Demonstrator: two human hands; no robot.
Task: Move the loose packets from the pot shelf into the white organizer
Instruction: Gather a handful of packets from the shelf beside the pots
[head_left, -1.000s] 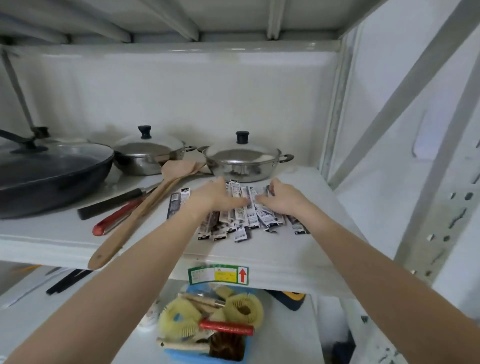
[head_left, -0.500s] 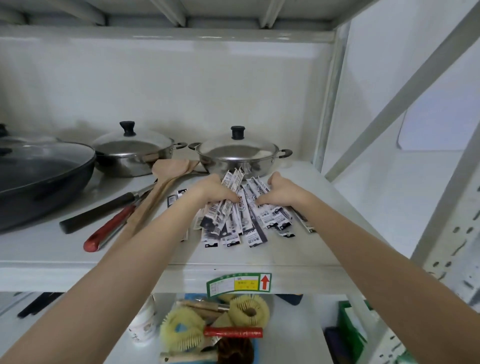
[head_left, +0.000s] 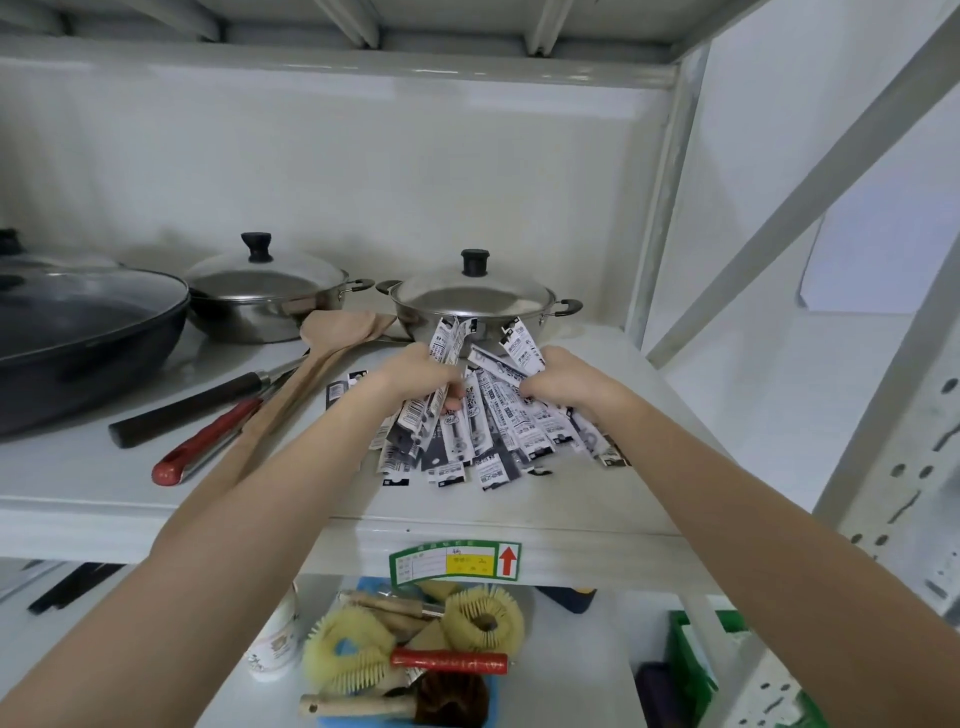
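Note:
Several long black-and-white packets (head_left: 488, 436) lie in a fanned heap on the white pot shelf (head_left: 597, 499), just in front of a lidded steel pot (head_left: 475, 304). My left hand (head_left: 415, 376) is closed around a bunch of them, whose ends stick up past my fingers. My right hand (head_left: 558, 379) grips another bunch from the right side. The two hands nearly touch over the heap. One packet (head_left: 336, 387) lies apart to the left. No white organizer is in view.
On the same shelf stand a second lidded steel pot (head_left: 265, 291) and a dark pan (head_left: 78, 332), with wooden spatulas (head_left: 332, 343), a dark-handled knife (head_left: 192, 405) and a red-handled tool (head_left: 208, 441). The shelf below holds a blue basket of brushes (head_left: 415, 654). A slanted brace (head_left: 779, 208) crosses at right.
Both hands have gone from lying flat on the spread packets to closing around them, gathering them toward the middle; packet ends now stand up against the pot. The camera has moved closer.

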